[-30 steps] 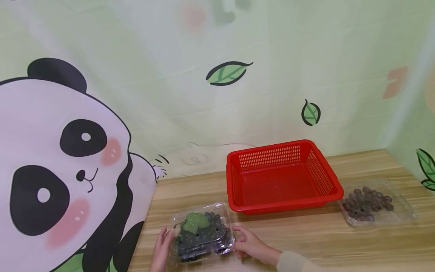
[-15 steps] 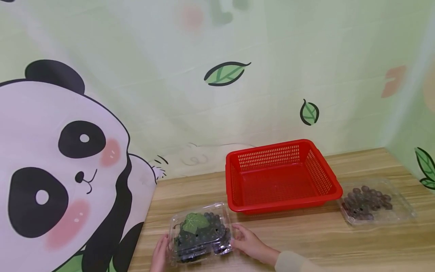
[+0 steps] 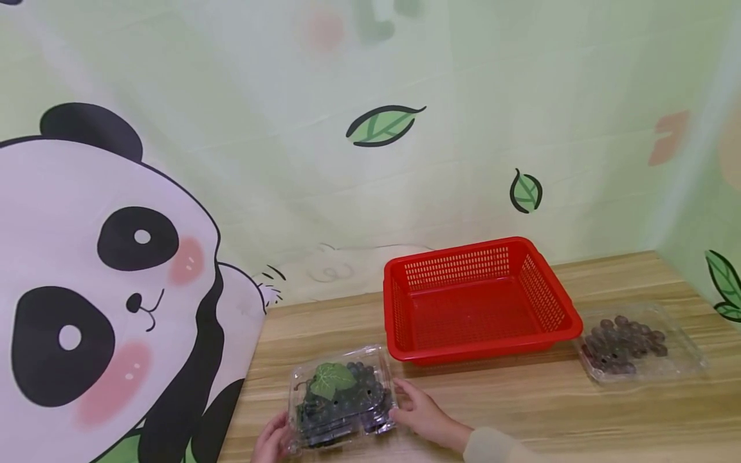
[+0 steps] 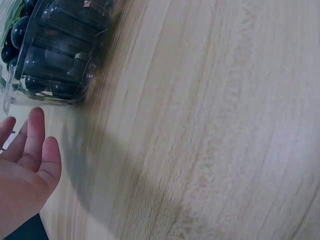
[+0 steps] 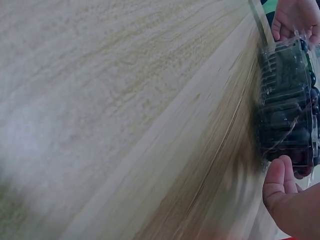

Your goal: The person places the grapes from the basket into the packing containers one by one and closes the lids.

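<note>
A clear plastic clamshell box of dark grapes (image 3: pixel 365 411), with a green leaf (image 3: pixel 332 379) on top under the lid, lies on the table at the lower middle of the head view. My left hand (image 3: pixel 271 440) is beside its left end; in the left wrist view its fingers (image 4: pixel 35 135) are spread loosely, a short way off the box. At the opposite end, my right hand (image 3: pixel 425 415) has its fingertips right at the box's side. In the right wrist view the thumb and fingers (image 5: pixel 277 175) of that hand meet the box's end wall, fairly straight.
Behind the box, a red plastic basket (image 3: pixel 483 354) stands against the printed panda backdrop (image 3: pixel 278 161). Farther right lies another clear box (image 3: pixel 683 354) with reddish-purple grapes (image 3: pixel 622 341). The wooden tabletop (image 3: pixel 521 399) runs under everything.
My left hand has slid back a little toward the near edge, away from the box's side. The right hand has shifted slightly left against the box, which stays in place.
</note>
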### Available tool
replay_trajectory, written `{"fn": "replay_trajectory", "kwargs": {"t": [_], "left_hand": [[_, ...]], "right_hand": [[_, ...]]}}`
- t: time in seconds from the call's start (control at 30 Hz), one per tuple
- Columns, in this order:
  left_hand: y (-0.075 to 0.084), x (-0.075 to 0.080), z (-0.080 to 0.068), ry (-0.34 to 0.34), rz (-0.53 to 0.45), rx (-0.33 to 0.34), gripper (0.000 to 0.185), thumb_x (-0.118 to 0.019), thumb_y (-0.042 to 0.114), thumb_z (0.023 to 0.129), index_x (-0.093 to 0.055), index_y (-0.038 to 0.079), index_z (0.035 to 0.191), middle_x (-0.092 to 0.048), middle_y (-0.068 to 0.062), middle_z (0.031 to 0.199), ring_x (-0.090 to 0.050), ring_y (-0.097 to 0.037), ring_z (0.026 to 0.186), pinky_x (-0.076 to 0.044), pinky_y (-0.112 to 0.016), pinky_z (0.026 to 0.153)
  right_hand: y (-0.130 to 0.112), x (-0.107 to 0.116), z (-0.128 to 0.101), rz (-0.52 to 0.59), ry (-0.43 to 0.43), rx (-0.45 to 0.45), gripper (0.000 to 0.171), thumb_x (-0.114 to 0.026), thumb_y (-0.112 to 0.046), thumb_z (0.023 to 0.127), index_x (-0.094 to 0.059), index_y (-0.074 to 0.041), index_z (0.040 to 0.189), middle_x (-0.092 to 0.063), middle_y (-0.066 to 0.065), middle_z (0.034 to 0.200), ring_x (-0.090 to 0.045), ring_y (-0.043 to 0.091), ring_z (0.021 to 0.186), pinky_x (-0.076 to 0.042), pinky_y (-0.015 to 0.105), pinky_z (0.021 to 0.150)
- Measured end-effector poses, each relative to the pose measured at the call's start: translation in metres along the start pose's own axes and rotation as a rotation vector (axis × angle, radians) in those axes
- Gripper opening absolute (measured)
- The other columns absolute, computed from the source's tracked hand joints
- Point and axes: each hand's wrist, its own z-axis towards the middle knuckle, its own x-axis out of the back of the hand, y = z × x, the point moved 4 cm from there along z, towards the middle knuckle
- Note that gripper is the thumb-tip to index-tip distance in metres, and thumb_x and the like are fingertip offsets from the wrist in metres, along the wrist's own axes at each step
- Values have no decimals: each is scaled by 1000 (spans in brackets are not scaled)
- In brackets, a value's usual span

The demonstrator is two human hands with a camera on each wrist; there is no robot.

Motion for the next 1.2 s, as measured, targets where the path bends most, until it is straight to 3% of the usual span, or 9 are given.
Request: {"fn": "replay_trajectory", "kwargs": {"t": [0.1, 0.27, 0.5, 0.6, 0.77, 1.03, 1.2], "left_hand": [[-5, 2, 1, -22, -8, -4, 64, -49, 16, 85, -18, -10, 134, -58, 5, 96, -56, -1, 79, -46, -26, 73], [-8, 4, 2, -67, 13, -21, 66, -48, 14, 82, -17, -12, 134, -57, -1, 101, -56, -1, 80, -46, -28, 73], [-9, 5, -1, -79, 71, 60, 71, -50, 8, 75, -17, -9, 135, -57, -1, 104, -54, -8, 81, -43, -27, 72], [-8, 6, -2, -82, 92, 94, 71, -53, 15, 78, -18, -6, 136, -57, -4, 106, -53, -10, 83, -41, -27, 73], [-8, 6, -4, -95, 124, 76, 71, -54, 17, 79, -19, -7, 135, -53, -12, 115, -55, -10, 85, -41, -28, 76], [-12, 6, -5, -155, 83, 22, 74, -55, 11, 77, -14, -9, 135, -57, 5, 102, -55, -7, 84, -42, -27, 75], [-14, 8, -4, -160, 102, 13, 73, -54, 11, 79, -12, -10, 134, -57, 4, 102, -56, -9, 81, -42, -28, 72]], "right_hand": [[0, -1, 1, -43, 24, 1, 63, -59, -7, 80, -27, 10, 132, -38, 36, 124, -57, 35, 92, -50, 29, 70], [-2, -3, 0, -98, 60, 2, 62, -58, -6, 79, -29, 9, 132, -42, 36, 120, -57, 25, 79, -47, 22, 64], [-1, -5, 0, -129, 74, 15, 64, -58, -3, 77, -27, 9, 133, -44, 34, 120, -53, 12, 67, -45, 20, 58], [-1, -6, 0, -123, 70, 6, 64, -57, -2, 77, -27, 8, 133, -44, 35, 120, -52, 11, 65, -44, 19, 57], [-2, -6, 0, -110, 57, -15, 64, -56, -2, 77, -27, 7, 134, -43, 35, 121, -50, 12, 64, -44, 20, 55], [-2, -6, 0, -94, 34, -27, 66, -57, -2, 77, -26, 6, 135, -39, 34, 126, -50, 11, 63, -44, 20, 56], [-2, -8, -1, -63, 16, -38, 68, -56, 2, 76, -24, 6, 136, -36, 35, 128, -54, 14, 67, -46, 20, 59]]}}
